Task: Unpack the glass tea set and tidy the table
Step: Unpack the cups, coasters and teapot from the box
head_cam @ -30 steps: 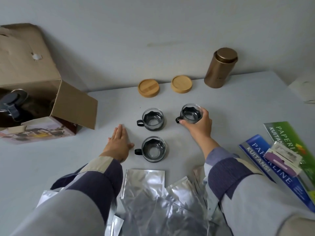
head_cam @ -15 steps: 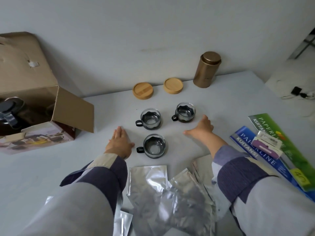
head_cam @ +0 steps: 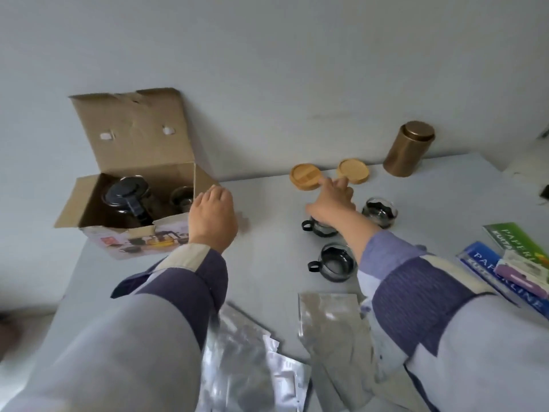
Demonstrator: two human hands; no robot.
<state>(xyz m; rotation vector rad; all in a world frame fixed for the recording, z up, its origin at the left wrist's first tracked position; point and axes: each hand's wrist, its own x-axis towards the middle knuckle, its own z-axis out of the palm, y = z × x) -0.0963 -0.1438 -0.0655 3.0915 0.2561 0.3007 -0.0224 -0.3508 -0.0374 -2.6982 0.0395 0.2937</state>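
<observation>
Three glass cups with black handles stand on the white table (head_cam: 267,263): one at the front (head_cam: 335,261), one at the back right (head_cam: 380,214), and one at the back left (head_cam: 319,228), partly hidden under my right hand (head_cam: 331,203). That hand is open, with its fingers stretched towards two round wooden lids (head_cam: 304,176) (head_cam: 353,171). My left hand (head_cam: 212,218) hovers by the right flap of the open cardboard box (head_cam: 133,138) and holds nothing. Inside the box sit a glass teapot with a black lid (head_cam: 127,197) and another cup (head_cam: 181,199).
A gold tin canister (head_cam: 408,153) stands against the wall at the back right. Silver foil bags (head_cam: 335,328) (head_cam: 246,367) lie near the front edge. Blue (head_cam: 499,272) and green (head_cam: 517,236) receipt books lie at the right. The table's left edge (head_cam: 68,278) runs below the box.
My left hand has lifted off the table and moved up to the box. My right hand has moved forward over the back-left cup towards the wooden lids. The view has swung left.
</observation>
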